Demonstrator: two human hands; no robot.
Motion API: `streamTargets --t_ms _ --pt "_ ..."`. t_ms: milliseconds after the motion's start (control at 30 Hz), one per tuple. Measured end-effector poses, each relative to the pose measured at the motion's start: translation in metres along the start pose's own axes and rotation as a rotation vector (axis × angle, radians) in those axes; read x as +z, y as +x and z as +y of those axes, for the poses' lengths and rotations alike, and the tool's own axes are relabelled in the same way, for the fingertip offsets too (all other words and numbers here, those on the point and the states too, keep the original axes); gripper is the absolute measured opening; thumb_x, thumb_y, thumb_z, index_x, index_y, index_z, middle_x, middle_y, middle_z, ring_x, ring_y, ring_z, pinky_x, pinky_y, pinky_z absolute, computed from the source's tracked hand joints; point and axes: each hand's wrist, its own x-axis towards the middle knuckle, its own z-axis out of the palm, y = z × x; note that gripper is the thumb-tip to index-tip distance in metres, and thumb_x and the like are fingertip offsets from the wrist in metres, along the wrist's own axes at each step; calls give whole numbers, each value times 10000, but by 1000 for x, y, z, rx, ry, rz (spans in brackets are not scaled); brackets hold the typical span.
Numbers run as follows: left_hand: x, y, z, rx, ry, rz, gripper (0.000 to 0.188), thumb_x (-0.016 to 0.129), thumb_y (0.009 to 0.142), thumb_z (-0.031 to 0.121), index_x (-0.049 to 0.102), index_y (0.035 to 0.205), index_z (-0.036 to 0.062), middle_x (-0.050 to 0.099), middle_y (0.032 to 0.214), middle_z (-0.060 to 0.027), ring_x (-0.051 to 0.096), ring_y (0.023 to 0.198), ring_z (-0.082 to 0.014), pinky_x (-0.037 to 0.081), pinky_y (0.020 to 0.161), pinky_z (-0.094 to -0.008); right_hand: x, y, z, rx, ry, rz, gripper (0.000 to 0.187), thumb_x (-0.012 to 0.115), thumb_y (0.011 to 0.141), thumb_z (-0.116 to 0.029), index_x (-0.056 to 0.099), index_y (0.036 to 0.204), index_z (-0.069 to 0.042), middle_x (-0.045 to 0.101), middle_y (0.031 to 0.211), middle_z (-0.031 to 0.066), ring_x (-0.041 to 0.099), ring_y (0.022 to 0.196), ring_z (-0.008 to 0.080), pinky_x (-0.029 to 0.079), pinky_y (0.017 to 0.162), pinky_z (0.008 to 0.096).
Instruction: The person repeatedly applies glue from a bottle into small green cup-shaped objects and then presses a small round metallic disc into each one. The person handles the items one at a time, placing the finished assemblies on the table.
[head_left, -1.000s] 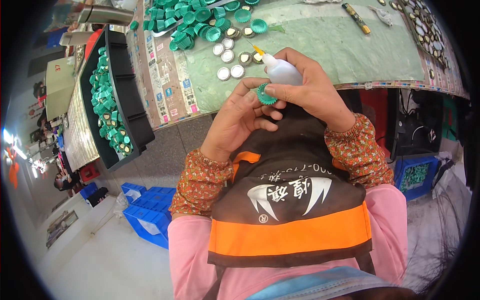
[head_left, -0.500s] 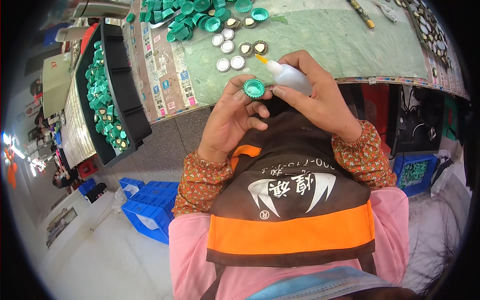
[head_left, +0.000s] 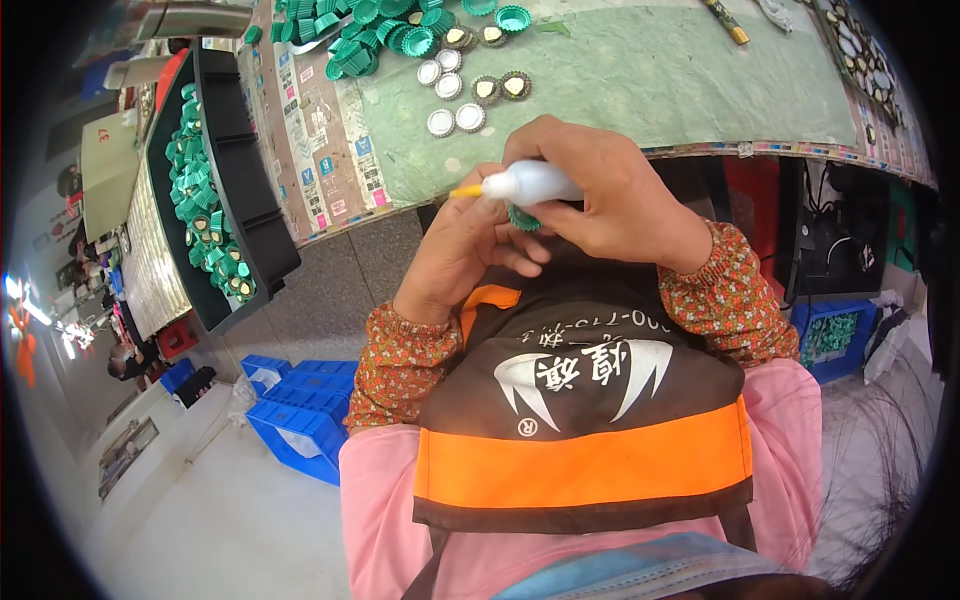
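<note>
My left hand [head_left: 468,243] pinches a green bottle cap [head_left: 522,219] with a crimped edge, partly hidden behind a squeeze bottle. That white squeeze bottle [head_left: 540,183] with a yellow nozzle is gripped in my right hand [head_left: 605,195]. Its nozzle [head_left: 466,191] points left, above my left fingers. Beyond my hands on the table lie white-lined caps [head_left: 441,123] and dark caps [head_left: 516,86] with cream-coloured pieces inside. A heap of green caps [head_left: 375,35] spreads over the far side of the table.
A black bin [head_left: 236,170] of green caps stands at the left. The table [head_left: 640,80] has a green sheet on it. A marker-like stick [head_left: 727,22] lies far right, near a tray of pieces [head_left: 862,60]. Blue crates [head_left: 305,415] stand on the floor.
My right hand has brought the squeeze bottle left and down over the green cap, its nozzle now pointing level left. The cap has tilted and is now partly covered.
</note>
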Motion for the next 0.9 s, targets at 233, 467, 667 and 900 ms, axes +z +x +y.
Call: streamTargets --t_ms 233,467,667,900 --pt "-4 -5 1 -59 -99 -78 663 677 925 239 370 1479 41 635 1141 -185 704 862 -237 642 737 -347 0 -2 2 -50 85 -111 358 700 767 -43 569 1098 -75 643 912 147 650 858 366 511 729 421" --pt "-8 -5 3 78 -236 -59 580 612 963 107 374 1470 -41 573 1334 -218 681 1034 -265 639 837 -379 -18 -11 -2 240 212 129 326 648 917 -68 561 1228 -24 605 1077 55 597 997 147 474 869 298" --pt "-6 -10 1 138 -260 -12 550 572 1000 124 353 1496 31 558 1334 -239 667 1075 -298 640 845 -409 -23 -22 -4 198 151 137 324 661 934 -121 544 1220 -25 651 1005 123 645 889 191 507 798 307" --pt "-14 -10 -6 202 -253 -21 525 568 1011 125 366 1494 89 573 1300 -220 673 1053 -268 634 850 -400 -20 -34 -11 131 210 171 359 754 854 -130 585 1148 -13 656 1007 113 661 824 189 510 730 294"
